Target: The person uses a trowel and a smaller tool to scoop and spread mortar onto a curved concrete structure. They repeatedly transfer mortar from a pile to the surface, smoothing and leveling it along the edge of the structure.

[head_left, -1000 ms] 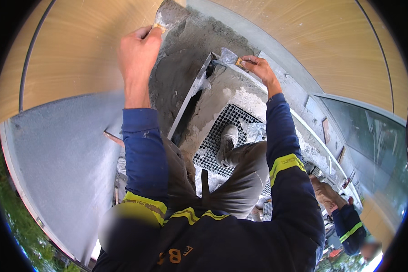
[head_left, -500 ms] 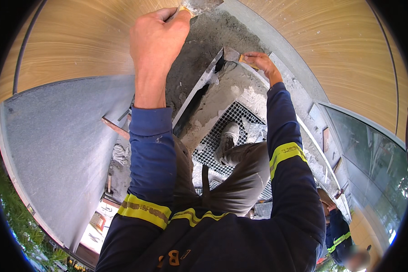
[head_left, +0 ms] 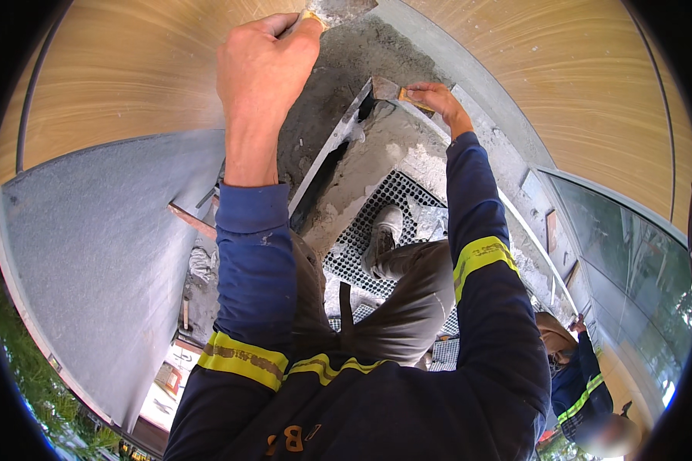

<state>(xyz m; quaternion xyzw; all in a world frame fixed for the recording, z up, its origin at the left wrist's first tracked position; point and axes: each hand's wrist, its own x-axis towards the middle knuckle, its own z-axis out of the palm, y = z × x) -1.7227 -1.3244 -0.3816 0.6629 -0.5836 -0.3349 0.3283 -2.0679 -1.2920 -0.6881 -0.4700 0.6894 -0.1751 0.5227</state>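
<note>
My left hand (head_left: 260, 71) is closed around the yellowish handle of a scraper (head_left: 341, 9), its mortar-smeared blade reaching to the top edge of the view. Lower and to the right, my right hand (head_left: 440, 101) grips a second scraper (head_left: 386, 89) by its yellowish handle. That blade is at the far end of a long grey strip (head_left: 327, 147); whether they touch I cannot tell. A dark gap (head_left: 321, 178) runs along the strip. Rough grey mortar (head_left: 338, 73) lies between my hands and the wood-look wall panel (head_left: 500, 38).
Black perforated drainage mats (head_left: 361, 265) lie under my shoe (head_left: 387, 227). A large grey panel (head_left: 92, 253) stands at left, near a reddish-brown wooden piece (head_left: 192, 220). Glass panes (head_left: 630, 261) line the right. A co-worker (head_left: 580, 384) in dark clothes with a yellow band is at lower right.
My right hand and its scraper have shifted slightly left. My left hand keeps nearly the same place. At lower right, the co-worker's arm and body have moved a little.
</note>
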